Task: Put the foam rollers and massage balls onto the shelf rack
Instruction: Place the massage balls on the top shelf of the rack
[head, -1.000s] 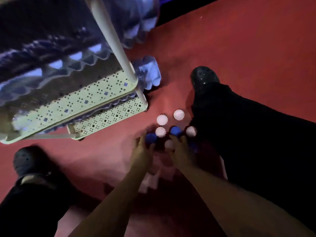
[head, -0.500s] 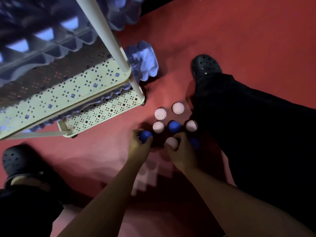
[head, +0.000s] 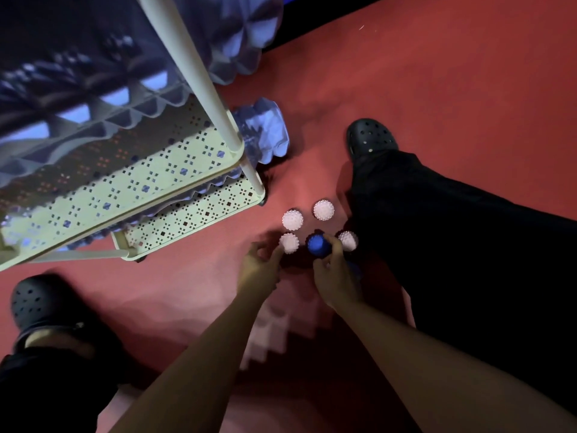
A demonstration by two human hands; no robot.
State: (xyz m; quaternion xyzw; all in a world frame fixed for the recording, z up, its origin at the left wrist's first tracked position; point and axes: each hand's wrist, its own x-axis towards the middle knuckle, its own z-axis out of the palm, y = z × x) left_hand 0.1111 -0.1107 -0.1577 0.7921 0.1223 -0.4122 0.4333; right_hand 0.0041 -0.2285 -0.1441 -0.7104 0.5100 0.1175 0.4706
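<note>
Spiky white massage balls (head: 292, 219) and one blue massage ball (head: 318, 244) lie clustered on the red floor (head: 437, 89), just beside the lower corner of the cream perforated-metal shelf rack (head: 175, 170). Ridged blue foam rollers (head: 265, 135) fill the rack's tiers, ends overhanging. Right hand (head: 335, 276): fingers curled round the blue ball. Left hand (head: 259, 270): fingers pinching a white ball (head: 288, 242). Black perforated clogs (head: 370, 137) flank the cluster.

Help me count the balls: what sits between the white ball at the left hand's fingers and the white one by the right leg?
A blue ball, gripped by the right hand, sits there; the head view shows it.
</note>
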